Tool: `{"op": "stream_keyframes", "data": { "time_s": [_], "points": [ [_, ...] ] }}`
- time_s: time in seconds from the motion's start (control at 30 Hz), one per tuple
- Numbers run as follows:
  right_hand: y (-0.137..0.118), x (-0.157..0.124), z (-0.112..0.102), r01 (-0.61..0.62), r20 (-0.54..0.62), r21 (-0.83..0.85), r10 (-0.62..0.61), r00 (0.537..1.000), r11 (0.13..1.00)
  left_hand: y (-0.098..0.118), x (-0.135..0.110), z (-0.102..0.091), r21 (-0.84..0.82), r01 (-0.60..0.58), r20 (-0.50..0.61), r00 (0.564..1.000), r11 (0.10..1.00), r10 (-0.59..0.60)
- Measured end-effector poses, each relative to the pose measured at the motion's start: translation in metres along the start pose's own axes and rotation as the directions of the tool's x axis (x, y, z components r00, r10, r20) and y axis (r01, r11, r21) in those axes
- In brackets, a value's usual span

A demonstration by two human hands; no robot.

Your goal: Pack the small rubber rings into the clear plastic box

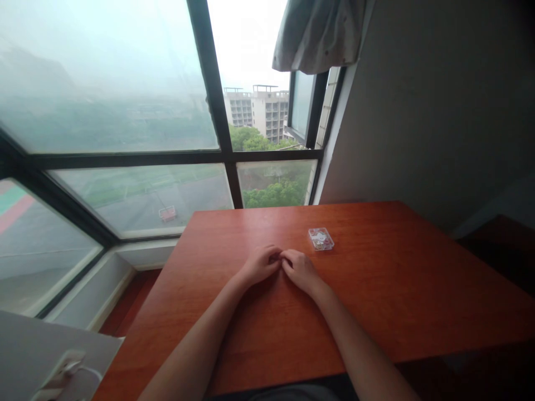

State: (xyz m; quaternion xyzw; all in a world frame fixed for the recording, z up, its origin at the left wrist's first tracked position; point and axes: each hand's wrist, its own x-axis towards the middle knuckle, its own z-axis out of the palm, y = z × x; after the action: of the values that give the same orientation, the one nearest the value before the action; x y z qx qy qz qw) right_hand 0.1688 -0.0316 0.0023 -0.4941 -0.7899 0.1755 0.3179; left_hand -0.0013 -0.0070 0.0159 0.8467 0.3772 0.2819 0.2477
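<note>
Both my hands meet at the middle of the reddish-brown wooden table [376, 295]. My left hand [262, 264] is curled, its fingertips brought against those of my right hand [298, 265]. The right one is curled in the same way, thumb and fingers pressed together. Whatever lies between the fingertips, if anything, is hidden or too small to make out. Just beyond my right hand sits a small clear plastic box [321, 239] with little red, white and yellowish pieces inside. Neither hand touches the box.
Large dark-framed windows [125, 161] rise beyond the table, with one pane open at the right. A grey curtain [320, 33] hangs above it. A plain wall [418, 111] stands to the right. At lower left, a white plug [73, 367] sits in a socket.
</note>
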Motion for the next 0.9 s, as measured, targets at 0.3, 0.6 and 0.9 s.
{"op": "stream_keyframes", "data": {
  "time_s": [0.3,0.6,0.9],
  "points": [
    [0.003,0.002,-0.004,-0.013,-0.209,-0.058,0.001,0.978,0.998,-0.001,-0.001,0.001,-0.013,0.016,-0.007,1.0,1.0,-0.017],
    [0.055,0.005,-0.015,-0.351,-0.603,-0.302,0.108,0.791,0.886,0.001,-0.001,-0.001,-0.034,0.029,0.005,1.0,0.999,-0.029],
    [0.059,0.005,-0.018,-0.298,-0.581,-0.028,0.227,0.781,0.954,-0.005,-0.002,0.003,-0.15,0.053,-0.009,0.998,0.987,-0.055]
  ]
}}
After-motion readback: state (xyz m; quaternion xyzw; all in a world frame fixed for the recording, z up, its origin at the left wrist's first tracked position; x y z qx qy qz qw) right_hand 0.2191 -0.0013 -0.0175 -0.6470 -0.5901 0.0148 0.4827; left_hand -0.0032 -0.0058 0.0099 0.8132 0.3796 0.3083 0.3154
